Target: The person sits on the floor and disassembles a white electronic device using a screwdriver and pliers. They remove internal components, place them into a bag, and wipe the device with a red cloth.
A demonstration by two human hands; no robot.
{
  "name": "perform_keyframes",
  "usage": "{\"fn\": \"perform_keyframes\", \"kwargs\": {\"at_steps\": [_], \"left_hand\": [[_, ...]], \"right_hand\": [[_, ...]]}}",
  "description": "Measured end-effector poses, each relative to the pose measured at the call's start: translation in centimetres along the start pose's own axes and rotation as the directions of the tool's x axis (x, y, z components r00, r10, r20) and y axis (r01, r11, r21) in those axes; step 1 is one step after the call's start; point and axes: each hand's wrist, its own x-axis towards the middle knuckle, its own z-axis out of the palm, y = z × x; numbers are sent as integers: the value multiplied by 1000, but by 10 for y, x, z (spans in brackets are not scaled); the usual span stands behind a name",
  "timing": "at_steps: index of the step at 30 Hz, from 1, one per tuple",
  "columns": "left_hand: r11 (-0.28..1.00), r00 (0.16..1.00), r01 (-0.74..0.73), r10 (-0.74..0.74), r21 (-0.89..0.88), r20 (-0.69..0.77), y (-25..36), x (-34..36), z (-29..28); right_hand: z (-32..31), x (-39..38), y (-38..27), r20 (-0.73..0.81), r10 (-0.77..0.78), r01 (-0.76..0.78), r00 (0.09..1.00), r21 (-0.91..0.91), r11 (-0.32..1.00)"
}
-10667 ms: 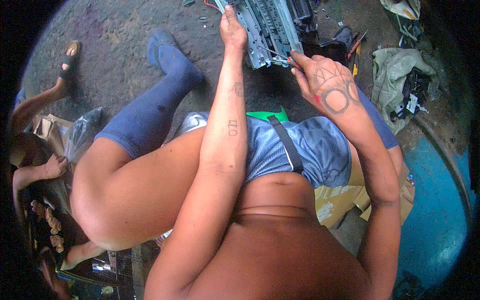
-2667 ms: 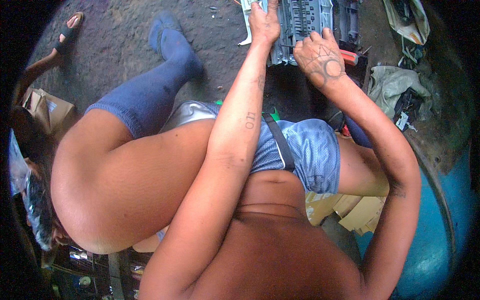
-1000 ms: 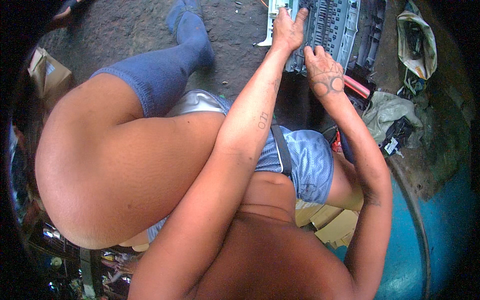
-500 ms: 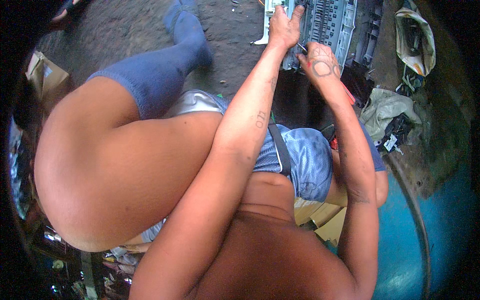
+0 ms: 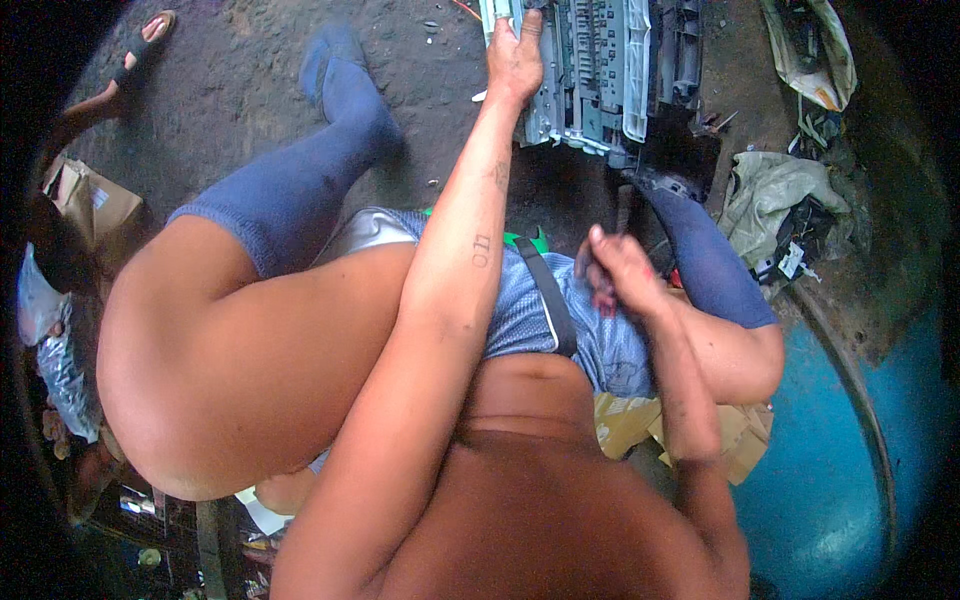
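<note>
A grey plastic machine chassis [image 5: 600, 70] with ribs and slots lies on the dirt ground ahead of my knees. My left hand [image 5: 515, 55] reaches forward and grips its left edge. My right hand [image 5: 615, 270] is drawn back over my lap, against my blue shorts [image 5: 600, 340], well short of the chassis. Its fingers are curled, and whether they hold something small is not visible. My legs in blue knee socks [image 5: 300, 190] frame the chassis on both sides.
A blue barrel [image 5: 850, 480] stands close at the right. A crumpled cloth with dark parts [image 5: 775, 200] lies right of the chassis. A cardboard box [image 5: 95, 205] and plastic bags sit at the left. Another person's sandalled foot [image 5: 140, 45] is at the top left.
My right hand has left the chassis and come back down to my lap. My left hand has stayed on the chassis edge.
</note>
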Motion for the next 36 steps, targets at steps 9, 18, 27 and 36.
{"fn": "perform_keyframes", "kwargs": {"at_steps": [9,18,27,36], "left_hand": [[996,998,-64,65,60,-12,-20,10,-7],[988,1000,14,-14,152,1,-15,11,-7],[992,998,-60,63,107,-21,-16,7,0],[998,998,-57,57,38,-23,-15,6,0]], "right_hand": [[5,-16,-75,-65,-413,312,908,-554,772],[-25,-13,-148,171,-771,57,613,-983,-172],[-29,12,-154,301,-802,62,516,-947,-316],[-34,16,-153,312,-794,83,521,-945,-316]]}}
